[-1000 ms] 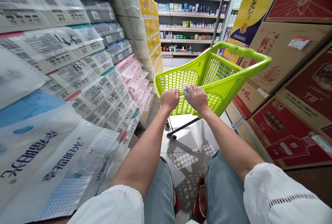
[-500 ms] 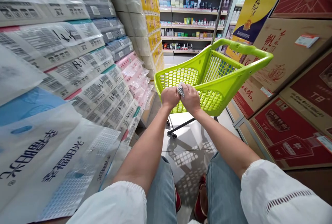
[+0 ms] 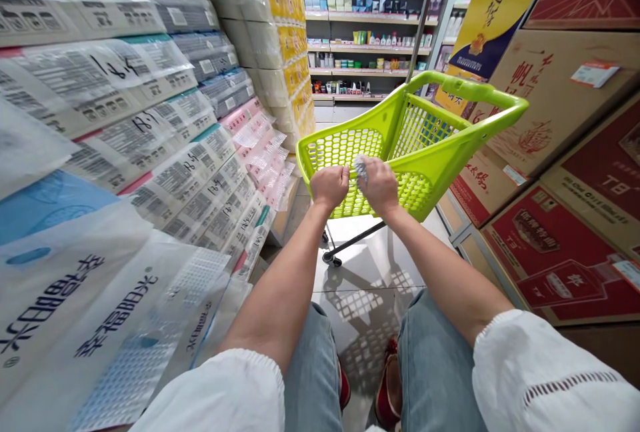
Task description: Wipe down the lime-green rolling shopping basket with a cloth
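A lime-green plastic shopping cart (image 3: 430,192) stands right in front of me, turned sideways. My left hand (image 3: 330,189) is wrapped round the upper rim of its near side. To the right of it, my right hand (image 3: 381,185) is closed on a crumpled grey-white cloth (image 3: 360,167), which lies against the same rim. A small gap separates the two hands. Part of the cloth is hidden under my right fingers. Below the basket, a dark frame bar (image 3: 353,243) runs to a small caster wheel (image 3: 331,259).
Packs of tissue paper (image 3: 165,132) are stacked along my left, with yellow-and-white packs (image 3: 283,39) behind. Red and brown cartons (image 3: 565,252) line the right side. At the back stand shelves of small bottles and boxes (image 3: 370,15). Pale floor tiles (image 3: 345,285) lie below.
My right hand has slid right along the rim with the cloth, away from my left hand, which stays in place. The cart looks almost unmoved.
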A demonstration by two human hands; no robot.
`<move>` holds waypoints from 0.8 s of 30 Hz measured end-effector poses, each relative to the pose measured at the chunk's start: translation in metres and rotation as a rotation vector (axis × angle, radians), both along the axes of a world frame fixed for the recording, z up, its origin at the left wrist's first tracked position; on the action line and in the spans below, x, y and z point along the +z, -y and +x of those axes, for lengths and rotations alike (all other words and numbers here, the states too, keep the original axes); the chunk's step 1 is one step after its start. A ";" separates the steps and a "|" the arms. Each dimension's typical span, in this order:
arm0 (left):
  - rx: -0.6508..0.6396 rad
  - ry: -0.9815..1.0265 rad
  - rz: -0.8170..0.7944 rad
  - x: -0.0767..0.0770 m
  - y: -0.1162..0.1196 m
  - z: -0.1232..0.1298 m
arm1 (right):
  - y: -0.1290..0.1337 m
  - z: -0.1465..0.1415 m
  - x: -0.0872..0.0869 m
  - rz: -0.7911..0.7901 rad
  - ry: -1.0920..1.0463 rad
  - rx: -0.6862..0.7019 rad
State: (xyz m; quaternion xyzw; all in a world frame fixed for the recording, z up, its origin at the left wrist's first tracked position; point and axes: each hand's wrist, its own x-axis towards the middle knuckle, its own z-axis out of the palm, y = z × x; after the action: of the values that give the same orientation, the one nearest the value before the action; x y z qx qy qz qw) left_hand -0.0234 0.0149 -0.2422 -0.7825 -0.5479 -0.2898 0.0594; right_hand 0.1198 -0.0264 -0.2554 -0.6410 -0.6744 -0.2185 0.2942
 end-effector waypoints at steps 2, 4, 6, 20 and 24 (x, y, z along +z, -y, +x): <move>-0.004 -0.020 -0.001 0.000 0.000 0.000 | 0.000 -0.016 -0.001 -0.015 0.037 0.059; -0.006 -0.030 -0.002 0.001 0.001 -0.003 | 0.000 -0.016 0.001 -0.030 0.080 0.093; 0.003 -0.033 0.000 0.002 0.000 -0.007 | 0.000 0.000 0.004 -0.049 0.104 0.083; 0.012 -0.072 0.049 0.003 -0.015 -0.039 | 0.009 0.014 0.034 -0.081 -0.077 -0.140; -0.034 -0.061 0.088 0.009 -0.006 -0.022 | 0.015 0.002 0.035 -0.078 -0.080 -0.159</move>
State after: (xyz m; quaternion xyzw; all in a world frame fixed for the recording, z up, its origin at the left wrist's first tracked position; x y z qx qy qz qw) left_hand -0.0454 0.0206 -0.2328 -0.7966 -0.5194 -0.2907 0.1054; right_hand 0.1213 -0.0416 -0.2201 -0.7119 -0.6170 -0.1888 0.2774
